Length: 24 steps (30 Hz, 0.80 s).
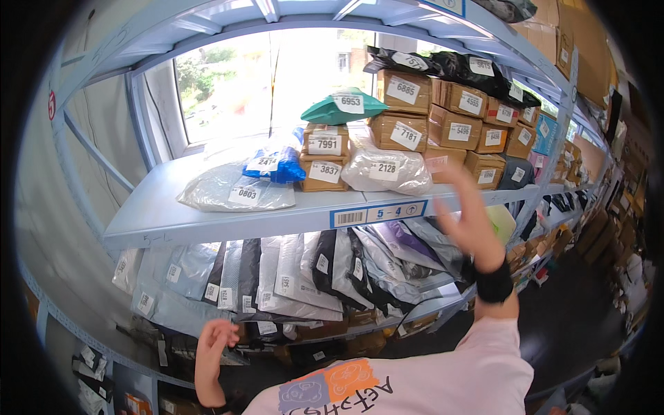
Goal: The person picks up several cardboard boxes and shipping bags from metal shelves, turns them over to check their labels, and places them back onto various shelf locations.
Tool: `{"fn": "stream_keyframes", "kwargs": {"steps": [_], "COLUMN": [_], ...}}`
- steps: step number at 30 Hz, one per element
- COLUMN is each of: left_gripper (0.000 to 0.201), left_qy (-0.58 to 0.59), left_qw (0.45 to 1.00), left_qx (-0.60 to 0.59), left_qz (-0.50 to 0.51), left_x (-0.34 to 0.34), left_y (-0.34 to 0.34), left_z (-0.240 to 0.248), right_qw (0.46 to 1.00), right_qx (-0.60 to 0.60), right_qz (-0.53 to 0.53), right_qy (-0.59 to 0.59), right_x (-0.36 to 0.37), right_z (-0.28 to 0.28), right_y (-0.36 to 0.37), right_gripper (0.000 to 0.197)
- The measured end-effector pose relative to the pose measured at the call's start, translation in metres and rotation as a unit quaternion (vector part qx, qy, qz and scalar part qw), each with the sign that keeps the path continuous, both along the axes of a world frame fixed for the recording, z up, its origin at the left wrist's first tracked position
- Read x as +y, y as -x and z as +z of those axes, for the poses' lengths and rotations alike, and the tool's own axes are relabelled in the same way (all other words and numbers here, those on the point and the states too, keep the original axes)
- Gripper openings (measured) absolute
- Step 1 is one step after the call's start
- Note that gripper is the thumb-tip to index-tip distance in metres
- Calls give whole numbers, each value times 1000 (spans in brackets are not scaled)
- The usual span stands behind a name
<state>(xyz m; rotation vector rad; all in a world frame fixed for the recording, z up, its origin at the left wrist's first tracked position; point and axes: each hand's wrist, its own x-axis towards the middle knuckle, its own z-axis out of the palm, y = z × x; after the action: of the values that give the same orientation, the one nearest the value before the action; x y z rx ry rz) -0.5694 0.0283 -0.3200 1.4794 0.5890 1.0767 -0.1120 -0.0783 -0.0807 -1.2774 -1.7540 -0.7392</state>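
Note:
My right hand (465,218) is raised at the front edge of the upper shelf (283,228), in front of the stacked cardboard boxes (460,130). Its fingers look spread from the thumb and hold nothing that I can see; motion blurs them slightly. Close to it on the shelf lies a white plastic parcel (384,169). My left hand (218,335) hangs low, beside the lower row of upright mailing bags (297,277). Its fingers are loosely bent and a little apart, with nothing in them. A black band (492,285) wraps my right wrist.
On the upper shelf are a clear-grey bag (228,194), a blue parcel (275,164) and a teal parcel (342,106) on two small boxes (324,169). Black bags (449,66) top the stack. A blue metal upright (553,138) stands right; a window (228,83) is behind.

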Motion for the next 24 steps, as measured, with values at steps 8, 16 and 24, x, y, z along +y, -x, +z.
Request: {"fn": "stream_keyframes", "kwargs": {"steps": [8,16,24], "left_gripper": [36,41,41], "left_qy": [150,-81,219], "left_qw": [965,765,696], "left_qx": [203,635,624], "left_qz": [73,-77,-281], "left_x": [-28,-8,-168], "left_y": [95,131,185], "left_z": [-108,-328,-467], "right_qw": [953,882,556], "right_qx": [271,233,598], "right_qz": [-24,-281,-285], "right_qy": [136,298,502], "right_x": [-115,-263,-576], "right_z": [-227,-421,-667], "right_y": [-36,-99,5], "right_gripper": [40,39,29]}}
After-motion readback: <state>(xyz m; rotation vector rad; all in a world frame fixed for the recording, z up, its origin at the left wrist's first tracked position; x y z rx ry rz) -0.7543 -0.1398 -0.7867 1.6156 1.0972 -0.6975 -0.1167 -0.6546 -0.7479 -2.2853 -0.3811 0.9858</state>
